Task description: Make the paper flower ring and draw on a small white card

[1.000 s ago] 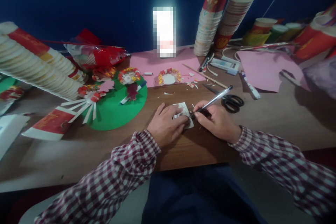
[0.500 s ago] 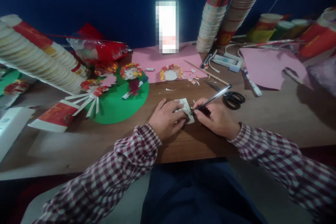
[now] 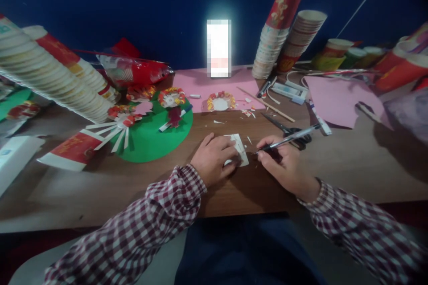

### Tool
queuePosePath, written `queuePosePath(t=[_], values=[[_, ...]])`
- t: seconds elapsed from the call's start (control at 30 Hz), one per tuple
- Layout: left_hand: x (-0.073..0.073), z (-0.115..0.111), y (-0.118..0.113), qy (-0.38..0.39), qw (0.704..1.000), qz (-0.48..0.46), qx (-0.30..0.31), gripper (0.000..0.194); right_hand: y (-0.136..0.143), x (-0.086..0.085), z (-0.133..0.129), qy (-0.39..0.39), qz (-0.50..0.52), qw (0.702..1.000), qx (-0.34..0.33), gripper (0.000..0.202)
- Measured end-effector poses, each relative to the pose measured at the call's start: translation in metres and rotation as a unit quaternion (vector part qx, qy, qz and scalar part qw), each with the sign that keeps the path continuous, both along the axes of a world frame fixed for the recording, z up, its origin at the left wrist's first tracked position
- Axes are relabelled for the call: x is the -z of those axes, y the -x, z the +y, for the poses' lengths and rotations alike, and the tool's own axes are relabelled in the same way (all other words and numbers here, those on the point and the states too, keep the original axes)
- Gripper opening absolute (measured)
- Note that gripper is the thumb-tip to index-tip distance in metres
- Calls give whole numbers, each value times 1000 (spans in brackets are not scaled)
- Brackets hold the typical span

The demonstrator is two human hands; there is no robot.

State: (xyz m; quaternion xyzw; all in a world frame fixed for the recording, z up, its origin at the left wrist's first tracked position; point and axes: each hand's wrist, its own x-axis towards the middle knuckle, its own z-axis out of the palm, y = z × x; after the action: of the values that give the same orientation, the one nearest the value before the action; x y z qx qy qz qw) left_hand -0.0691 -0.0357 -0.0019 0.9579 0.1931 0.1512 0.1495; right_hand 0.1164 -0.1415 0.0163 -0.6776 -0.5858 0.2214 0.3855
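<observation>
Where the pen (image 3: 290,136) slants, scissors (image 3: 287,131) lie behind.

From your right hand (image 3: 284,164), bare tabletop (image 3: 354,164) runs rightward along near edge: passable. Toward far edge, scissors (image 3: 283,129), then wooden stick (image 3: 267,105) block you; cup tower (image 3: 270,51) beyond. Left of your left hand (image 3: 214,158), green disc (image 3: 147,149) and leaning cup stack (image 3: 63,78) obstruct; room along near edge, left of your sleeve (image 3: 133,218).

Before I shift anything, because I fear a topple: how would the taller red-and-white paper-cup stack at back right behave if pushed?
Probably apt to tip: the taller red-and-white paper-cup stack is far higher than it is wide. It is likely light for its size, being apparently thin paper. Its closely nested layers suggest it may come apart on falling.
</observation>
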Motion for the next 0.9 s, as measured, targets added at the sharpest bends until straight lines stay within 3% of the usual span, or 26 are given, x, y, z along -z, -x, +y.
queuePosePath(t=[0.1,0.33,0.9], values=[[0,0,0,1,1000,1,-4,15,3,2,2,28,-7,1000,-9,11],[-2,0,0,23,1000,2,-9,13,9,0,10,-10,-52,998,-14,12],[-1,3,1,36,999,-6,-2,11,12,5,10,24,-68,997,-41,10]])
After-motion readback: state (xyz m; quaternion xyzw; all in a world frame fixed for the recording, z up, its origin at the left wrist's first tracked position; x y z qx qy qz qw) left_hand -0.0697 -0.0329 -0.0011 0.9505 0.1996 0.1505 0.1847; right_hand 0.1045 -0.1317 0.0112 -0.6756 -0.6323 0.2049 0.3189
